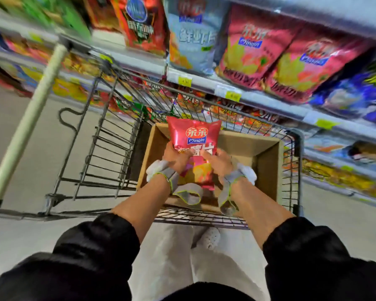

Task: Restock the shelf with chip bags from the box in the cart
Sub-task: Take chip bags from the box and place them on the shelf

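Closest in: black sleeves (91, 242) at 7 and 5 o'clock, pale trousers (172, 257) btwn them, and a white shoe (211, 236) just behind the cart edge. Grey wrist straps (167, 177) on both forearms.

Both hands have the chip bag (193, 144), held upright over the cardboard box (267, 161). Left hand (177, 156) grip is clamped on the bag's lower left side, fingers curled round the edge. Right hand (218, 160) grips the lower right w/ a finger laid across the front. Bag is red/pink, top end pointing to 12 o'clock.

Box sits in the wire cart (109, 148), flaps open; can't tell what's left inside, hands + bag cover it. Cream cart handle (30, 118) runs off to 9-10 o'clock.

Farther out, 12 to 3 o'clock: shelf (204, 82) w/ yellow price tags (232, 96) on its rail, pink bags (258, 51) of the same brand standing on it, a light blue bag (193, 38) beside them at 12, red bag (139, 22) at 11. Pretty blurry up there.
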The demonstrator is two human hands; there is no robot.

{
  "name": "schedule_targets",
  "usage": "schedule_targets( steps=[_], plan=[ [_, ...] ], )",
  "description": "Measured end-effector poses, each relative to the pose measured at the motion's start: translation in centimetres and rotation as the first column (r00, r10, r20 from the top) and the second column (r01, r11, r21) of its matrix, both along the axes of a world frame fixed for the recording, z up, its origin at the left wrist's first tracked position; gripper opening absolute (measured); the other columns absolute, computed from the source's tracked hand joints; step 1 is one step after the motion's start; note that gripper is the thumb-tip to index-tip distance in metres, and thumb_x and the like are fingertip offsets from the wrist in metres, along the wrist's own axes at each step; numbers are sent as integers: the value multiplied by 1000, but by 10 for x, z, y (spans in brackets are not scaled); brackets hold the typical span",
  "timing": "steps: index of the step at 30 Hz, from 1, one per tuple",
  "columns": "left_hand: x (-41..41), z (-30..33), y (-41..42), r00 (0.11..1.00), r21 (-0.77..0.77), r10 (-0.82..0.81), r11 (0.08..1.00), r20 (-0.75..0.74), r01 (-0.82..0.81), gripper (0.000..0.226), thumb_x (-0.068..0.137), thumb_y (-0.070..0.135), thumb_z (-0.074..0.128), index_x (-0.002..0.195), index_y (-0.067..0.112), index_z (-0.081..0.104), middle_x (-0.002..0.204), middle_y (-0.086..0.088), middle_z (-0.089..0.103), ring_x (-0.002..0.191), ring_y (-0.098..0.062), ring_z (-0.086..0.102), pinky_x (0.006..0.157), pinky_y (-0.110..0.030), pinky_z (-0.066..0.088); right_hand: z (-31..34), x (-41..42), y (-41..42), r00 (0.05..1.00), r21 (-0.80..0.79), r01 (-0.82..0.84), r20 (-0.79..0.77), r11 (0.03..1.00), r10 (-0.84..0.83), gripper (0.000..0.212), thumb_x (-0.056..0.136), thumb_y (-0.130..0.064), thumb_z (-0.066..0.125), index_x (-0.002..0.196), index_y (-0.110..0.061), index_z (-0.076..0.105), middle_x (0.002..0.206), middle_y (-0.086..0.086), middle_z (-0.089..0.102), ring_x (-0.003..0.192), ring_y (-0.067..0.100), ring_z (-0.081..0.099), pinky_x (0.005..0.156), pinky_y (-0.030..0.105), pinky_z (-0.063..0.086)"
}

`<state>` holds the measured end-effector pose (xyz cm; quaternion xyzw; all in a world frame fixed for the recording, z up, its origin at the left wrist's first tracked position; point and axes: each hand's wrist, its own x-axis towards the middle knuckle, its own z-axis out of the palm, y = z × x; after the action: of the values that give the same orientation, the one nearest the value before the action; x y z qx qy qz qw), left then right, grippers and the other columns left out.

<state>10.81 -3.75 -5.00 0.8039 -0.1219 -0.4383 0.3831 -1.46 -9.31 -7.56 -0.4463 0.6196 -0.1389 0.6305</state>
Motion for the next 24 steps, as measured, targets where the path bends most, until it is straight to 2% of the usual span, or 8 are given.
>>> schedule_targets(
  steps=[3,5,7,10,15,18,23,24],
  plan=[
    [0,34,-15,1000,-73,0,997,15,1,56,67,21,81,116,7,59,112,-15,69,101,-29,67,89,-39,54,38,1,-14,1000,-76,7,0,997,-8,33,83,-25,69,109,-5,66,87,3,68,74,12,63,69,22,52],
    [-1,63,-27,1000,-138,-4,990,19,6,52,72,19,78,117,5,57,109,-17,70,97,-31,68,86,-39,55,74,0,-26,1000,-165,0,-6,986,-1,31,85,-23,67,110,-5,66,94,5,67,83,17,59,61,12,46],
    [3,86,-42,997,-177,-16,984,76,29,55,69,23,79,117,6,57,110,-16,69,99,-30,67,90,-42,54,100,3,-39,1000,-245,-12,12,970,16,28,86,-18,64,111,-4,67,97,9,67,86,17,59,55,9,44],
    [7,122,-63,995,-269,-16,962,103,43,60,64,22,80,117,4,58,112,-17,68,100,-28,66,91,-43,53,140,7,-59,998,-327,25,55,945,-8,29,84,-16,66,110,-1,67,101,12,69,88,17,60,77,27,52],
    [13,177,-93,988,-388,-15,919,151,73,58,76,14,75,127,1,51,116,-13,64,108,-24,61,82,-27,48,194,18,-88,996,-419,80,77,905,-52,28,81,-17,70,105,-2,68,104,17,70,89,17,60,88,39,50],
    [18,214,-110,987,-451,-11,889,158,82,63,72,20,78,126,1,52,119,-10,63,110,-23,60,95,-37,49,233,25,-104,991,-461,112,120,880,-63,27,81,-15,70,105,-3,68,107,17,71,89,17,61,91,43,52],
    [37,263,-143,985,-554,9,828,171,88,49,73,13,77,118,6,59,106,-10,68,91,-20,63,80,-30,49,288,43,-134,994,-569,84,104,818,-29,28,84,-18,67,108,-5,68,103,6,69,90,14,61,73,11,50],
    [42,272,-149,985,-566,8,819,174,93,52,69,18,78,117,8,60,106,-9,69,91,-20,64,80,-30,49,297,47,-140,994,-582,90,106,808,-34,28,84,-20,67,108,-5,68,104,7,70,93,16,63,74,12,50]
  ],
)
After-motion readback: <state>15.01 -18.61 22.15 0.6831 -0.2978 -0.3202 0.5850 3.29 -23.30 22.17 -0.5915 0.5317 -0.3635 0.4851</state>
